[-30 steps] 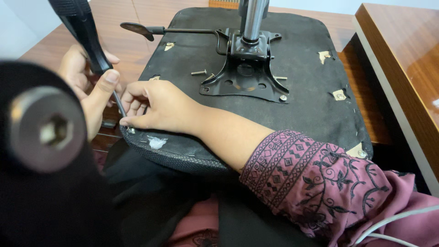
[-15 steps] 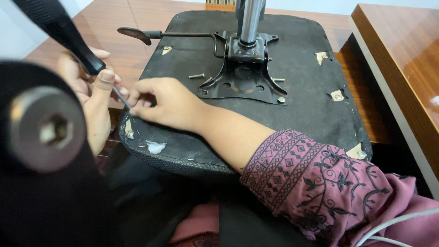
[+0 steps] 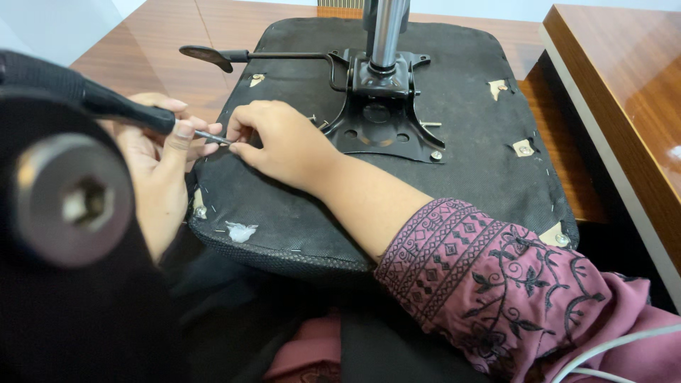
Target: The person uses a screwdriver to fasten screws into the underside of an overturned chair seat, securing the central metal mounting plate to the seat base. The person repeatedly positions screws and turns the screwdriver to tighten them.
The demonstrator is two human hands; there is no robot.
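While my left hand [image 3: 152, 167] clamps its fingers on the screwdriver [image 3: 113, 106] | right hand [image 3: 280, 142] fingers pinch its tip | at the upturned seat base's [image 3: 468, 177] left edge, on the desk [image 3: 163, 50].

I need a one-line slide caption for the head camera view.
Left hand holds a screwdriver; right hand pinches its tip over an upturned chair seat.

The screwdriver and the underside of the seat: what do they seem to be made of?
The screwdriver: a black handle, probably matte plastic or rubber, and a thin shaft with a metallic shine. The seat underside: dark, dull fabric, apparently non-woven, fixed with small staples. Its mounting plate looks like black-painted metal.
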